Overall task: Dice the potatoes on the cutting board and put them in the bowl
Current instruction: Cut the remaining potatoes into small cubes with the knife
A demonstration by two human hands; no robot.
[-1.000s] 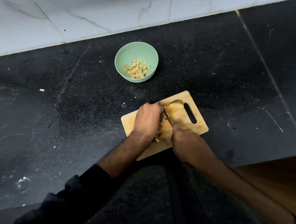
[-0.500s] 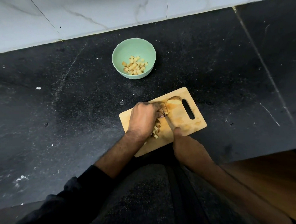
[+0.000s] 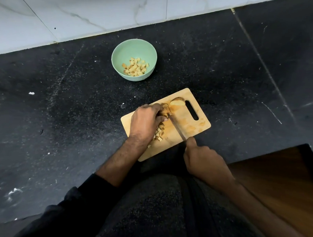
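1. Wooden cutting board [image 3: 191, 126] lies on a dark speckled countertop [image 3: 63, 115], handle slot toward the far right.
2. Left hand [image 3: 145, 120] on the board, fingers curled over a potato piece [image 3: 165, 109].
3. Right hand [image 3: 202, 159] at the board's near edge grips a knife [image 3: 177, 128]; blade lies just beside the held piece.
4. Diced potato [image 3: 159, 132] lies on the board beneath the left hand.
5. A potato half [image 3: 177, 102] sits beside the board's slot.
6. Green bowl [image 3: 119, 53], beyond the board, holds cubes.

A black speckled stone floor [image 3: 63, 115] meets white marble tiles [image 3: 76, 14] at the far side, with brown wood [image 3: 277, 184] near right.
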